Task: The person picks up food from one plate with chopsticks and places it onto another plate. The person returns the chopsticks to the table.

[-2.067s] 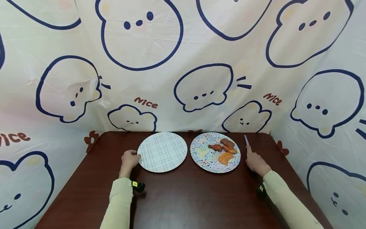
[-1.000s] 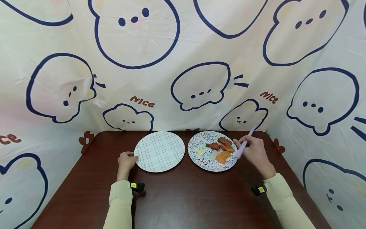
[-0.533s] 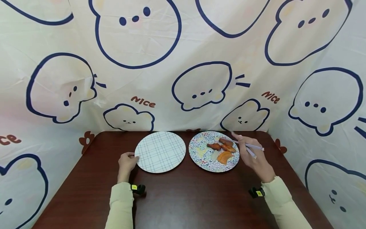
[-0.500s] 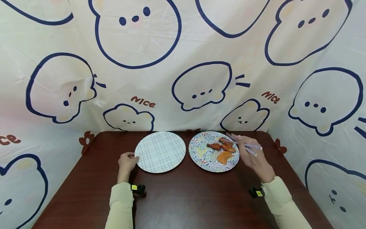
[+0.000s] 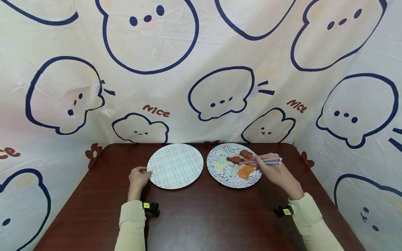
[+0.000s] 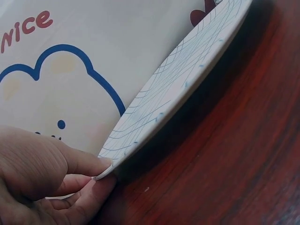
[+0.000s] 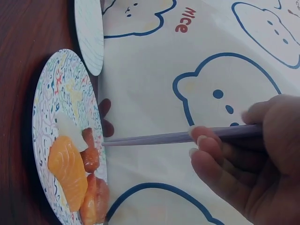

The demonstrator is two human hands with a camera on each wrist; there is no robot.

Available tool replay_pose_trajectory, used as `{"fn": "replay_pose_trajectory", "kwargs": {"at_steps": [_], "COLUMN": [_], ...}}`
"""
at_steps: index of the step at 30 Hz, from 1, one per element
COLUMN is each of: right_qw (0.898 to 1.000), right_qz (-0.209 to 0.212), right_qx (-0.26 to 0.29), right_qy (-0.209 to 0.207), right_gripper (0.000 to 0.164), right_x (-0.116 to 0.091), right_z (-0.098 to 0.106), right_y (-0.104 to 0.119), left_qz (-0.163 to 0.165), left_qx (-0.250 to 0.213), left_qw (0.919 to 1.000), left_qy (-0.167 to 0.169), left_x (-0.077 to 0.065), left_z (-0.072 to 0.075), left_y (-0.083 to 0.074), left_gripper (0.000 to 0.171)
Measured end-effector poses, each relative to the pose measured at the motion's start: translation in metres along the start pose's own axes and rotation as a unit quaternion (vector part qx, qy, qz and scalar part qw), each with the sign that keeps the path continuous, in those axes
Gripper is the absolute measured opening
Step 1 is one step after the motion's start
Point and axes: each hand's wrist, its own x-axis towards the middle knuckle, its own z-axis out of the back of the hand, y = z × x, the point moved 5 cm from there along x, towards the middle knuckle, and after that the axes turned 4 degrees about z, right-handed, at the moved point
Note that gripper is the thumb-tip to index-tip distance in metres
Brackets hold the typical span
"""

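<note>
My left hand (image 5: 139, 178) pinches the left rim of a white plate with a blue-green line grid (image 5: 176, 167), thumb on top and fingers beneath, as the left wrist view shows. In my right hand (image 5: 279, 176) is a pair of pale purple chopsticks (image 7: 154, 139), their tips close together and pointing left over the multicoloured plate (image 5: 220, 178). On that plate lie a drumstick (image 7: 90, 158), an orange salmon slice (image 7: 68, 171), a translucent white slice (image 7: 69, 130), a brown meat piece (image 5: 246, 153) and a glazed wing-like piece (image 7: 91, 199). The chopstick tips overlap the food near the drumstick.
Both plates stand side by side at the back of a dark brown wooden table (image 5: 201, 216). Right behind them hangs a cream cloth backdrop (image 5: 176, 94) with bear drawings, which also rises on both sides. Each wrist wears a black camera band.
My right hand has picked up the chopsticks from right of the multicoloured plate, turned them round and brought their tips together over the food. My left hand stays at the grid plate's rim.
</note>
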Motion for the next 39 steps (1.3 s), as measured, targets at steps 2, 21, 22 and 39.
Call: {"fn": "replay_pose_trajectory", "kwargs": {"at_steps": [2,21,22,39], "right_qw": [1.000,0.985,0.983,0.989], "right_qz": [-0.019,-0.161,-0.175,-0.133], "right_qx": [0.002,0.037,0.037,0.024], "right_qy": [0.006,-0.045,-0.045,-0.055], "right_gripper": [0.037,0.080,0.081,0.081], "right_x": [0.000,0.000,-0.001,0.005], "right_z": [-0.001,-0.030,-0.031,-0.052], "right_y": [-0.001,-0.017,-0.018,-0.023], "left_qz": [-0.002,0.003,0.004,0.006], "left_qx": [-0.002,-0.007,-0.006,-0.001], "left_qw": [1.0000,1.0000,1.0000,1.0000], "left_qy": [-0.001,-0.002,-0.003,-0.008], "left_x": [0.001,0.001,0.000,0.001], "left_z": [0.000,0.000,0.000,0.000], "left_y": [-0.001,-0.001,-0.001,0.000], "left_gripper": [0.042,0.043,0.043,0.042]}}
